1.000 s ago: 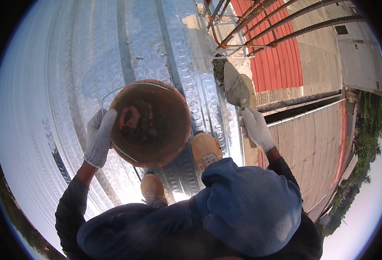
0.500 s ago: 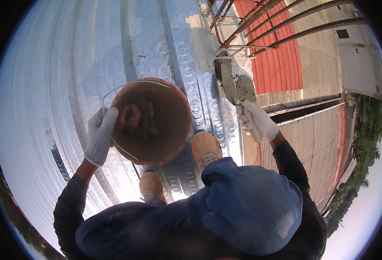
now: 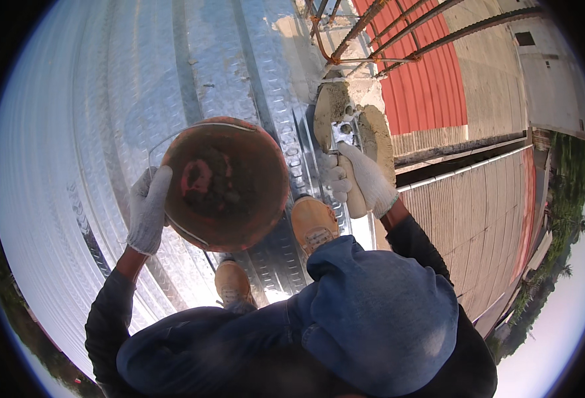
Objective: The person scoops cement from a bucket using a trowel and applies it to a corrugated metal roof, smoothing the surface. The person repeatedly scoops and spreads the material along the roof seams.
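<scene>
My gloved left hand (image 3: 150,205) grips the near-left rim of a worn reddish bucket (image 3: 266,179), thumb over the edge. The bucket tilts toward me, with some dark grey mortar (image 3: 223,189) at its bottom and its wire handle folded to the side. My gloved right hand (image 3: 365,179) is closed around the pale handle of a trowel (image 3: 354,196). Its metal end lies at the wall top, among wet grey mortar (image 3: 376,136). The blade's exact outline is hard to make out against the mortar.
Ribbed shiny metal decking (image 3: 160,79) lies under my shoes (image 3: 315,222). Rusty rebar (image 3: 398,33) sticks up past the mortar, at the upper right. Beyond the wall edge, a red metal roof (image 3: 421,79) and a pale corrugated roof (image 3: 471,205) lie lower down.
My right hand has moved left and slightly nearer with the trowel. Wet mortar now shows on both sides of the trowel's metal end. My left hand and the bucket have barely shifted.
</scene>
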### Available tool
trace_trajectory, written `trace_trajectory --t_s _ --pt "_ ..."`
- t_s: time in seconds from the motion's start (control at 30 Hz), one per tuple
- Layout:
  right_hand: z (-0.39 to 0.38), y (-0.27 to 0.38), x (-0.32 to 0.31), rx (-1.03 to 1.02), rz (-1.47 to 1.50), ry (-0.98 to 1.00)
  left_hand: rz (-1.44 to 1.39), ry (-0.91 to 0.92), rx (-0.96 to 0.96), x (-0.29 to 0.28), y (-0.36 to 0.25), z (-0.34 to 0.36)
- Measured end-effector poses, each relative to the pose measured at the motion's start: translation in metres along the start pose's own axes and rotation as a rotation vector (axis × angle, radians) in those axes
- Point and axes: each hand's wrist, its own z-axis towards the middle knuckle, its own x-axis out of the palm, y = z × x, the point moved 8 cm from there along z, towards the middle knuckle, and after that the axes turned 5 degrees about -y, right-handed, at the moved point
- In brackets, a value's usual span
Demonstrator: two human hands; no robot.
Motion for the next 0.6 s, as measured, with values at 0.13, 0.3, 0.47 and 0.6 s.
trace_trajectory --t_s 0.13,0.3,0.47,0.6 --pt "-0.002 0.012 -0.01 -0.1 -0.316 -0.183 -0.01 -0.017 0.014 -0.003 0.003 0.003" --pt "-0.022 0.011 -0.028 -0.073 -0.534 -0.328 0.006 0.036 0.013 -0.001 0.004 0.002" --pt "-0.045 0.005 -0.03 -0.198 -0.851 -0.494 0.03 0.021 0.01 0.0 -0.005 -0.007" --pt "-0.061 0.011 -0.016 -0.283 -0.947 -0.559 0.033 0.075 0.018 -0.001 -0.002 -0.007"
